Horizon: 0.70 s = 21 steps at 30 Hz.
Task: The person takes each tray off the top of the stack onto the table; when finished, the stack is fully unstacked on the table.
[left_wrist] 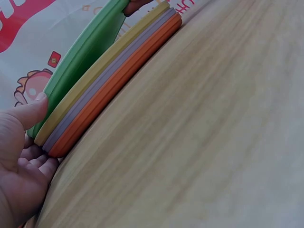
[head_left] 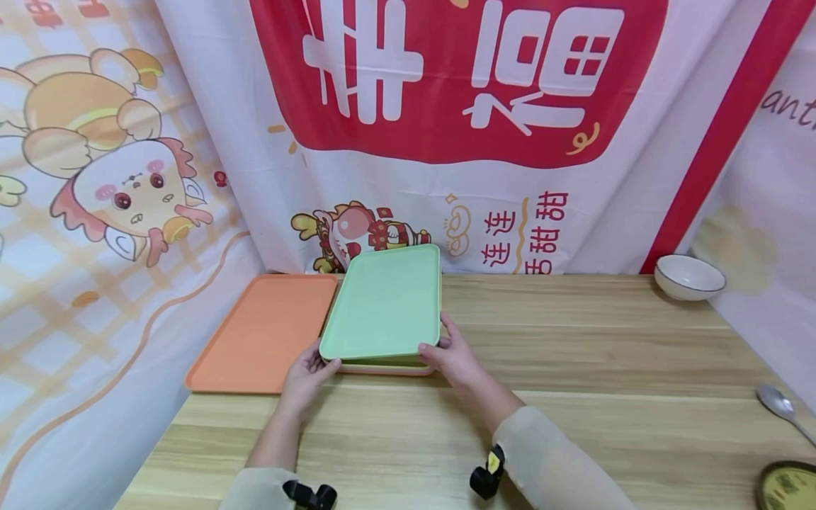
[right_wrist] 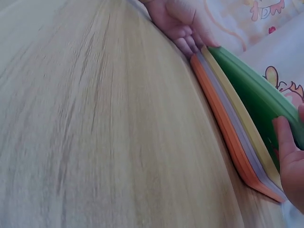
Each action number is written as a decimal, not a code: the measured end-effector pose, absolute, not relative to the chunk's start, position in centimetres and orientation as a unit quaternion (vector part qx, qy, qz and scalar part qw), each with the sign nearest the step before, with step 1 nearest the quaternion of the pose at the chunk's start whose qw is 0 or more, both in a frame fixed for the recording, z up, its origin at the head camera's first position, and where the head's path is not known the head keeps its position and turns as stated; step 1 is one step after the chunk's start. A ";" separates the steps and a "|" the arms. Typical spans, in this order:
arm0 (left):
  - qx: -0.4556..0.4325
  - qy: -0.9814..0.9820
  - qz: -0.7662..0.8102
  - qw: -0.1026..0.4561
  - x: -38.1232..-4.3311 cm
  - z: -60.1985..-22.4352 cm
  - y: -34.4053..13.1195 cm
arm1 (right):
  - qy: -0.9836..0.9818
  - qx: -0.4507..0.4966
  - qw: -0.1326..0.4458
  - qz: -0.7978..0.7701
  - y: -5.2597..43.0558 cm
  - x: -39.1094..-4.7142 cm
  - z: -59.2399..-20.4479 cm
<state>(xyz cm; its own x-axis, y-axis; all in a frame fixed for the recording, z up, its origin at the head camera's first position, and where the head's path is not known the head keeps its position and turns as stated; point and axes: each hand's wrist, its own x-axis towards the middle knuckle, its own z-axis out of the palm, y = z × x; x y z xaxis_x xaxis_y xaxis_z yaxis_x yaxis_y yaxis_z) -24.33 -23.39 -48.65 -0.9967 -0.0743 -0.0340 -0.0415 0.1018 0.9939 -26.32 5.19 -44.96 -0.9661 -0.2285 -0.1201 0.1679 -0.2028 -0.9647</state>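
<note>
A light green tray [head_left: 382, 304] tops a stack of trays [head_left: 382, 368] near the table's back left. In the wrist views the green tray [left_wrist: 80, 52] stands slightly apart above a yellow, a lavender and an orange tray [left_wrist: 109, 90]. My left hand [head_left: 310, 372] grips the near left corner, thumb [left_wrist: 38, 102] on the green rim, fingers beside the stack's bottom. At the near right corner my right hand [head_left: 449, 358] holds the green tray [right_wrist: 256, 90], thumb [right_wrist: 285, 137] on its rim. The left hand [right_wrist: 178, 21] shows at the stack's [right_wrist: 228, 123] far end.
A single orange tray [head_left: 261, 333] lies flat just left of the stack. A white bowl [head_left: 690, 276] sits at the back right, with a metal spoon [head_left: 780, 407] and a dark plate [head_left: 790, 485] near the right edge. Printed cloth hangs behind the wooden table [head_left: 574, 354] and on both sides.
</note>
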 end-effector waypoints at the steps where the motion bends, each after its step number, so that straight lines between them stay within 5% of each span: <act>1: 0.040 -0.742 -0.669 0.013 -24.4 -48.7 -23.3 | 0.607 -0.021 0.128 -0.784 5.2 -26.3 -44.9; 21: 0.042 -0.765 -0.643 0.013 -23.8 -48.7 -23.3 | 0.601 -0.068 0.092 -0.791 13.3 -24.2 -41.6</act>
<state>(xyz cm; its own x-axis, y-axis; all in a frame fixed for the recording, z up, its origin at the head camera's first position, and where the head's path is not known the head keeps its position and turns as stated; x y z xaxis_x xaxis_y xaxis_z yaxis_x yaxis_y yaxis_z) -23.82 -23.30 -48.68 -0.9962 -0.0810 -0.0330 -0.0464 0.1699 0.9844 -24.19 13.32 -41.59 -0.9739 -0.2269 -0.0020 0.0627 -0.2606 -0.9634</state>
